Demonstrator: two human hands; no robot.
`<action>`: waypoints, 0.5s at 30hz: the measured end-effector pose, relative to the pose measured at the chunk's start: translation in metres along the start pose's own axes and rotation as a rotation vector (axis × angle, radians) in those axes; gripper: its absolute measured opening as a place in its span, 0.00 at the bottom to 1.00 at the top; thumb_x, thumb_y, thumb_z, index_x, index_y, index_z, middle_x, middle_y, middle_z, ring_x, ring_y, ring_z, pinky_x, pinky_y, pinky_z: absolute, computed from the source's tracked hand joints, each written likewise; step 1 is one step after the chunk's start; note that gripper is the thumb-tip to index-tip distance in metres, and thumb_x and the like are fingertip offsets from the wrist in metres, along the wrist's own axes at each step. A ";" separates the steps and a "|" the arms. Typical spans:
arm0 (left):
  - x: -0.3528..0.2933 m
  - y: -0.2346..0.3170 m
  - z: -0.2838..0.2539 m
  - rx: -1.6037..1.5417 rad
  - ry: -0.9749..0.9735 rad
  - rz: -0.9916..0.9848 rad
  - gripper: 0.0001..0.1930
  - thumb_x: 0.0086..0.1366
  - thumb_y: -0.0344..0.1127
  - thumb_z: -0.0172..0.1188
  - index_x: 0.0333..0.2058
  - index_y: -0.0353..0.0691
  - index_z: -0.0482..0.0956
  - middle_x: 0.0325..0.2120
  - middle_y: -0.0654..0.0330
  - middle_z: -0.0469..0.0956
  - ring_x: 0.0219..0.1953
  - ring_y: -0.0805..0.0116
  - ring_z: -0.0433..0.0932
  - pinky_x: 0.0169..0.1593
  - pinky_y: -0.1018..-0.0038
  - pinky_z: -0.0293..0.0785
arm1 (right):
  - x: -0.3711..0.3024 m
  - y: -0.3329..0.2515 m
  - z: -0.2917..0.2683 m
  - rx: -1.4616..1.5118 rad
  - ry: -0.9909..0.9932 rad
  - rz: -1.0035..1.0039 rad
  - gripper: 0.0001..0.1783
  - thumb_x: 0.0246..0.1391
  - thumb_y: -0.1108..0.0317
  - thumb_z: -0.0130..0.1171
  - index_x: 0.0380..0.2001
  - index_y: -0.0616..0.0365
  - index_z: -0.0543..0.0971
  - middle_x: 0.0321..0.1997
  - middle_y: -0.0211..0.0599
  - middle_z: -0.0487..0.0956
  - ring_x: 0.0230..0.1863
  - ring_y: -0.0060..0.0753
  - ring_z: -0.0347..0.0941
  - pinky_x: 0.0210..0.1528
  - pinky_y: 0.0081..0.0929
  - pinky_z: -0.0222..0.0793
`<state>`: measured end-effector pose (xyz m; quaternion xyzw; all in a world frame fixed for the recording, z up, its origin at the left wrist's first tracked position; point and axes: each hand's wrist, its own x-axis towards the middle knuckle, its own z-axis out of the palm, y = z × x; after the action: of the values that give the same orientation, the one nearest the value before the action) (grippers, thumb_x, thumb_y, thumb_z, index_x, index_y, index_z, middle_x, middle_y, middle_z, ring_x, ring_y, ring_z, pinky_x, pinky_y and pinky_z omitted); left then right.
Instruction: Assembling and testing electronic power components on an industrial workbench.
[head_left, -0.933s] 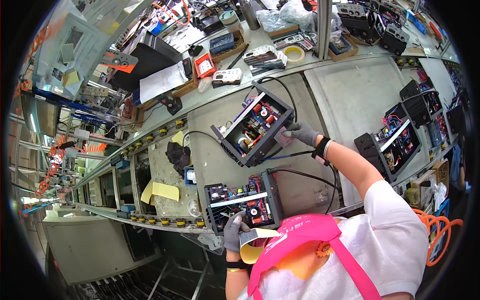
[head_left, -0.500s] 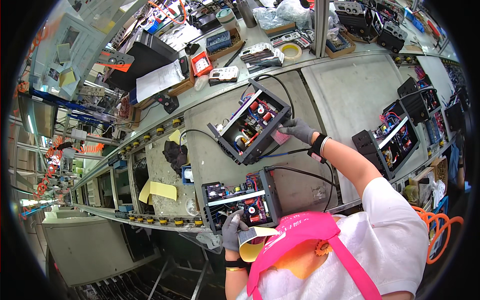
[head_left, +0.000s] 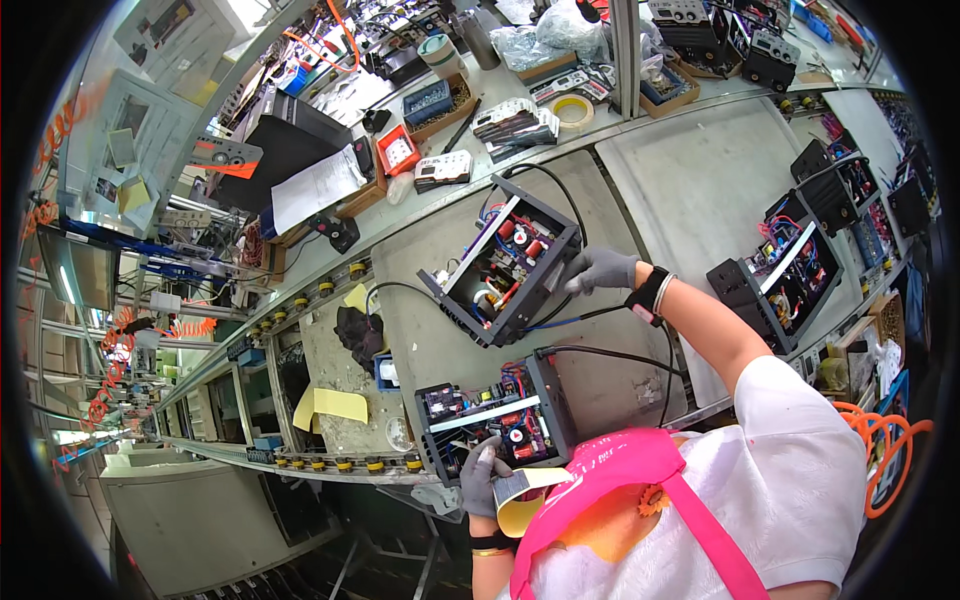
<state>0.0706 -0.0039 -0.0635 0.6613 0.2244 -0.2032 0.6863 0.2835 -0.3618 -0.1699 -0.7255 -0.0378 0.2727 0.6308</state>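
Note:
My left hand (head_left: 480,478), in a grey glove, grips a curled strip of label sheet (head_left: 520,512) with a yellowish back, beside the near corner of an uncovered black device chassis (head_left: 495,415) full of circuit boards, wires and red parts. My right hand (head_left: 603,272), also gloved, has its fingers stretched out at the right side panel of a second uncovered chassis (head_left: 505,268) farther away. Its fingertips touch or nearly touch that panel; I cannot see anything held in them. Black cables (head_left: 620,352) run from the chassis across the work board.
More uncovered chassis (head_left: 785,285) stand on the right. A roller rail (head_left: 345,464) edges the line. Beyond are a red bin (head_left: 398,150), a tape roll (head_left: 572,112), stacked printed panels (head_left: 515,128) and a black monitor (head_left: 275,145). Yellow paper (head_left: 335,403) and a black cloth (head_left: 358,335) lie left.
A pink piece at my right fingertips no longer shows, and those fingers are more stretched out. My left hand still holds the label sheet. The whole view has shifted slightly.

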 end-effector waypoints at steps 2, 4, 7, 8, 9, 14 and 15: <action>-0.001 0.004 0.001 0.018 -0.011 -0.018 0.17 0.64 0.37 0.49 0.46 0.31 0.72 0.15 0.60 0.71 0.17 0.75 0.70 0.23 0.80 0.69 | -0.002 -0.015 0.009 0.186 -0.092 -0.091 0.13 0.43 0.65 0.62 0.32 0.61 0.81 0.25 0.31 0.79 0.24 0.22 0.72 0.27 0.19 0.69; -0.002 0.004 0.005 0.027 -0.011 -0.011 0.18 0.64 0.39 0.48 0.46 0.31 0.72 0.15 0.61 0.71 0.16 0.76 0.69 0.22 0.82 0.66 | 0.009 0.008 0.013 0.107 0.007 -0.077 0.13 0.43 0.64 0.62 0.32 0.61 0.81 0.25 0.30 0.79 0.24 0.22 0.72 0.27 0.20 0.69; -0.001 0.003 0.007 0.023 -0.003 0.006 0.19 0.65 0.40 0.48 0.46 0.31 0.72 0.15 0.62 0.71 0.16 0.78 0.68 0.21 0.84 0.63 | 0.012 0.025 0.002 0.050 0.118 0.012 0.12 0.42 0.64 0.63 0.30 0.59 0.81 0.25 0.31 0.79 0.24 0.23 0.73 0.26 0.23 0.69; -0.001 -0.004 0.000 0.024 0.016 0.022 0.18 0.65 0.40 0.48 0.46 0.31 0.72 0.15 0.62 0.71 0.16 0.78 0.68 0.22 0.84 0.64 | 0.001 0.009 0.002 -0.187 0.039 0.149 0.12 0.42 0.63 0.63 0.29 0.60 0.81 0.24 0.31 0.79 0.24 0.23 0.73 0.27 0.24 0.69; 0.002 -0.007 -0.001 0.026 0.024 0.038 0.18 0.64 0.39 0.48 0.46 0.31 0.72 0.15 0.61 0.71 0.17 0.78 0.68 0.22 0.84 0.64 | -0.008 0.001 -0.002 -0.427 -0.029 0.287 0.13 0.42 0.62 0.63 0.28 0.60 0.80 0.24 0.32 0.79 0.24 0.24 0.72 0.27 0.25 0.69; -0.002 0.003 0.002 0.004 0.004 -0.014 0.16 0.64 0.36 0.49 0.46 0.32 0.73 0.15 0.61 0.71 0.17 0.76 0.69 0.23 0.81 0.68 | -0.013 0.000 0.001 -0.320 -0.019 -0.047 0.15 0.42 0.62 0.63 0.31 0.63 0.80 0.23 0.33 0.78 0.26 0.23 0.73 0.31 0.24 0.68; -0.001 0.005 0.002 -0.006 0.004 -0.012 0.16 0.65 0.37 0.48 0.46 0.32 0.73 0.15 0.61 0.71 0.17 0.77 0.69 0.23 0.83 0.66 | -0.009 -0.010 0.006 -0.149 -0.072 -0.061 0.16 0.42 0.62 0.63 0.32 0.63 0.80 0.24 0.33 0.79 0.27 0.23 0.73 0.32 0.23 0.68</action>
<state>0.0725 -0.0057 -0.0592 0.6581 0.2303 -0.2054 0.6867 0.2761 -0.3583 -0.1573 -0.7586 -0.1025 0.2758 0.5813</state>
